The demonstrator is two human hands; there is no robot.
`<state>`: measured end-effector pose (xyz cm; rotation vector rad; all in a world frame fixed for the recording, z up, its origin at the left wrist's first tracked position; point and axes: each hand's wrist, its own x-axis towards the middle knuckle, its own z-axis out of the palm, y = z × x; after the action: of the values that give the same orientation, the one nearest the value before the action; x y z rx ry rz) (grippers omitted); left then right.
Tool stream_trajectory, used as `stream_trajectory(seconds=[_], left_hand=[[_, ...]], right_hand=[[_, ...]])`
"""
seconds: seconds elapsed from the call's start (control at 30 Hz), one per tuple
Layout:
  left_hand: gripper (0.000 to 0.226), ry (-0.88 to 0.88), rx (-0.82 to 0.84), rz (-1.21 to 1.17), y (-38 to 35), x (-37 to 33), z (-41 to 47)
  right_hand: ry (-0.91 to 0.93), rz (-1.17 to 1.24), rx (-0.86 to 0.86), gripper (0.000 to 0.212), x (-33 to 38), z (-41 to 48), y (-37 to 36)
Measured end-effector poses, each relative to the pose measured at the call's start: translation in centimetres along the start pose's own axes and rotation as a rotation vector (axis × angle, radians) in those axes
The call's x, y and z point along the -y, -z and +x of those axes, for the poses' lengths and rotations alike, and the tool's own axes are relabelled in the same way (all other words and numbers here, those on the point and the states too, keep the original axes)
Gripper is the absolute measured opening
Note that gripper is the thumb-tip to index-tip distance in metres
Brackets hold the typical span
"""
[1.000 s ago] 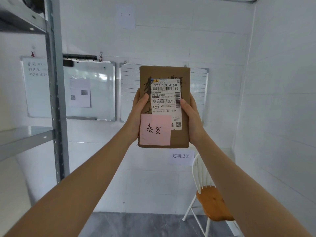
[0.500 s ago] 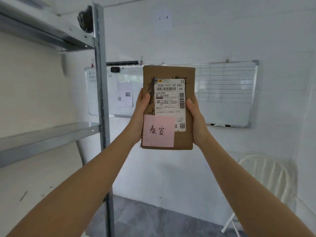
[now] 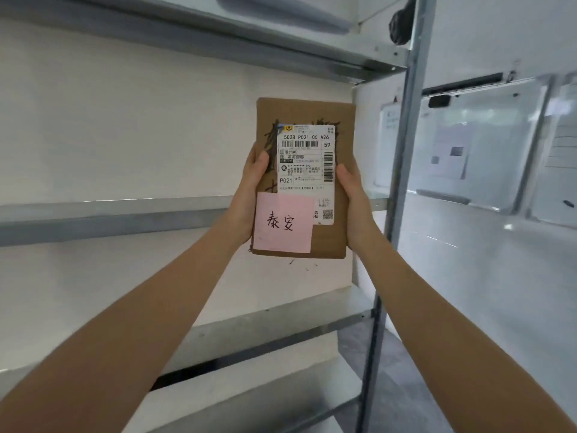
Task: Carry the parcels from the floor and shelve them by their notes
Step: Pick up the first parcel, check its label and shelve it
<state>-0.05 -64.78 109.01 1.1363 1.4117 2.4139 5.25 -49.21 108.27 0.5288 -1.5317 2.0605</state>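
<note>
Both hands hold one brown cardboard parcel (image 3: pixel 304 120) upright in front of the shelving, arms stretched forward; the left hand (image 3: pixel 249 189) makes its grip on the parcel's left edge, thumb lying across the front face and the other fingers hidden behind the cardboard; the right hand (image 3: pixel 356 198) clamps the opposite edge the same way, thumb on the front just beside the printed label, so both grips are closed on the parcel and it touches no shelf.

Between the two grips sits a white shipping label (image 3: pixel 307 170) with barcodes and the printed codes "502B P021-00 A26", "59" and "P021"; below the left thumb, over the parcel's lower left corner, a pink sticky note (image 3: pixel 282 226) carries two handwritten characters, 泰安, and overlaps the label's lower left corner; dark marker strokes show on the cardboard left of the label, partly under the thumb.

Behind the grips runs a grey metal shelf (image 3: pixel 109 214), roughly level with the wrists; a higher shelf (image 3: pixel 218 35) crosses above the parcel's top edge, and a lower shelf (image 3: pixel 265 326) passes under the forearms; just right of the right hand stands the rack's metal upright (image 3: pixel 402 151); farther right of it, on the white wall, hangs a whiteboard (image 3: pixel 487 145) with a paper sheet fixed to it; a dark rounded object (image 3: pixel 401 25), too blurred to identify, sits beside the upright's top.
</note>
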Motion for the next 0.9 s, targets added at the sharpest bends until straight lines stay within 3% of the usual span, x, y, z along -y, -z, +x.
stream_trajectory(seconds=[0.3,0.5,0.7,0.9], left_hand=[[0.046,-0.207,-0.403,0.25,14.6,-15.7,-15.0],[0.042,-0.275,-0.63,0.41,21.6,-27.0,-28.5],[0.054,-0.308,-0.778,0.571,26.8,-37.2,-42.2],[0.056,-0.327,-0.92,0.644,31.7,-43.4,-52.0]], right_hand=[[-0.121,0.207,0.367,0.072,-7.4,-1.0,-24.5],[-0.192,0.377,0.573,0.073,-9.3,-7.5,-42.4],[-0.264,0.51,0.738,0.072,-10.5,-15.6,-58.5],[-0.337,0.54,0.841,0.053,-12.3,-21.6,-69.9]])
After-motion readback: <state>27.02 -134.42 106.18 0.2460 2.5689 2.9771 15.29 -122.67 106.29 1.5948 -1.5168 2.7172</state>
